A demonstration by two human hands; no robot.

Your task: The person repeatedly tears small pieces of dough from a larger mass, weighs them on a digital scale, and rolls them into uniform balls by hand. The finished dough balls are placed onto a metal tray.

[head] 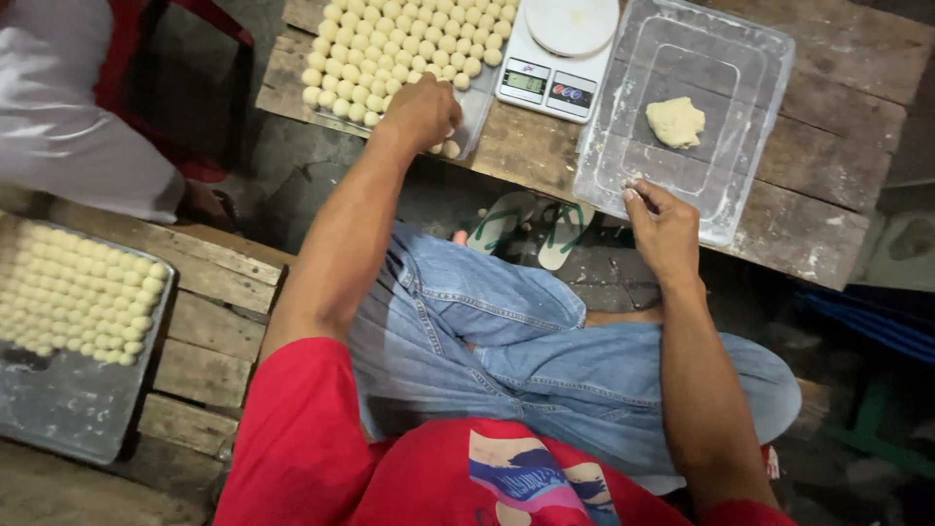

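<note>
Left hand (421,112): rests knuckles up on the near edge of the tray of dough balls (404,44); its fingers curl downward and are hidden, so whether they pinch a ball cannot be told.
Dough balls: packed in tight rows across the tray; one loose ball (451,149) sits just beside the left hand, at the tray's near corner.
Right hand (664,229): its fingers (633,192) press on the near rim of the clear plastic container (623,146), loosely bent, gripping nothing.
Dough lump (676,122): lies inside the container, well apart from the right fingers, farther from the person.
Scale (555,54): stands on the desk (818,224) between tray and container.
Second tray (73,399): on the left, partly filled with balls.
</note>
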